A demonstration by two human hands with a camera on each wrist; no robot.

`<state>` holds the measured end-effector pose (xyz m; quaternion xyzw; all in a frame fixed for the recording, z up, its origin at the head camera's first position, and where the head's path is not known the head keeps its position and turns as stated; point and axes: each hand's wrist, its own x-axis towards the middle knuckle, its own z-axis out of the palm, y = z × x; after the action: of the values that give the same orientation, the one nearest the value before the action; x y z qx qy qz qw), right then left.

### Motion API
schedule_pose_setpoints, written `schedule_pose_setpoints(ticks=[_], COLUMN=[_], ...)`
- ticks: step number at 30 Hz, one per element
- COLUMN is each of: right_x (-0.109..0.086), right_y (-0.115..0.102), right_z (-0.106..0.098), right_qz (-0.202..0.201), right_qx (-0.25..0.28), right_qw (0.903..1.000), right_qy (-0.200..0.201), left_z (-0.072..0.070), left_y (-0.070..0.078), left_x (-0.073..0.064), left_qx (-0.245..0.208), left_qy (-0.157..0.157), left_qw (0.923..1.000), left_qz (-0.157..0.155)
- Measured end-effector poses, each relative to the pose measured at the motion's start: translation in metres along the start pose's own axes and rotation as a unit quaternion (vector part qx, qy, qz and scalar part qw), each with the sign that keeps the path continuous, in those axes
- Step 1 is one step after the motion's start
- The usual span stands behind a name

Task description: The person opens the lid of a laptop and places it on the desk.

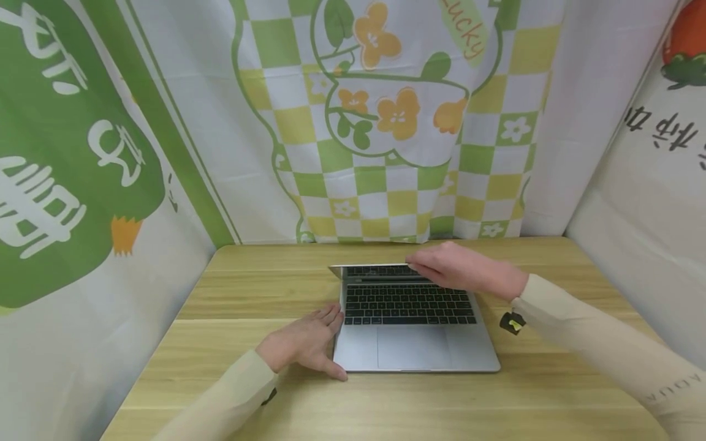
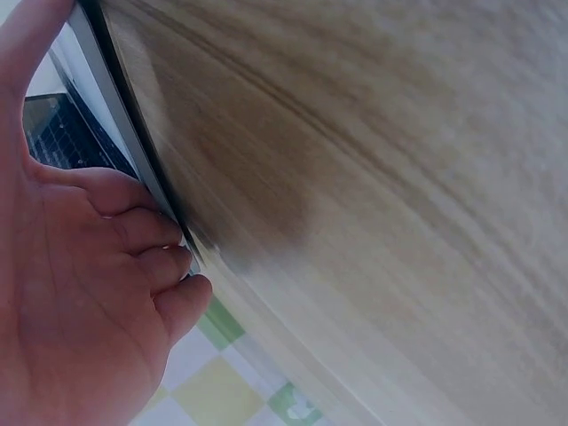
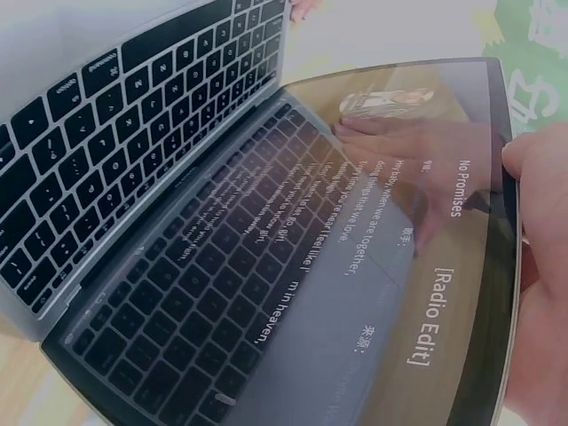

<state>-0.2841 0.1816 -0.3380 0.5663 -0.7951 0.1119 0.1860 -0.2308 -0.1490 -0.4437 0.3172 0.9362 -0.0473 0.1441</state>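
Note:
A silver laptop (image 1: 413, 348) with black keys lies on the wooden table, its lid (image 1: 380, 267) partly raised and tipped toward the keyboard. My right hand (image 1: 460, 267) holds the lid's top edge near its right part; in the right wrist view the thumb (image 3: 532, 164) is at the edge of the lit screen (image 3: 390, 257), which shows lyrics and reflects the keyboard. At the base's left side, my left hand (image 1: 309, 343) grips the edge, with fingers along the side and thumb by the front corner. The left wrist view shows its bent fingers (image 2: 146, 240) against that edge.
The light wooden table (image 1: 248, 282) extends around the laptop on all sides. A curtain with green and yellow checks (image 1: 369, 196) hangs behind the table's back edge. Printed cloths hang at left (image 1: 83, 153) and right (image 1: 656, 202).

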Motion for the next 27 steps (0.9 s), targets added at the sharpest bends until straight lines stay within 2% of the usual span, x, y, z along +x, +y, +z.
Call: schedule_pose_setpoints(ticks=[10, 17, 27], right_x=[0.01, 0.016, 0.023], right_y=[0.012, 0.02, 0.027], right_z=[-0.008, -0.015, -0.021], right_qz=[0.055, 0.101, 0.15], right_qx=[0.026, 0.059, 0.053], right_qw=[0.9976, 0.991, 0.9842], right_qy=[-0.034, -0.066, -0.078], left_z=[-0.001, -0.002, -0.001], left_y=[0.001, 0.001, -0.001], left_x=[0.0, 0.001, 0.001], left_qx=[-0.011, -0.01, -0.011], left_qy=[-0.009, -0.013, -0.012], left_qw=[0.9999, 0.9998, 0.9999], left_qz=[-0.004, -0.006, -0.002])
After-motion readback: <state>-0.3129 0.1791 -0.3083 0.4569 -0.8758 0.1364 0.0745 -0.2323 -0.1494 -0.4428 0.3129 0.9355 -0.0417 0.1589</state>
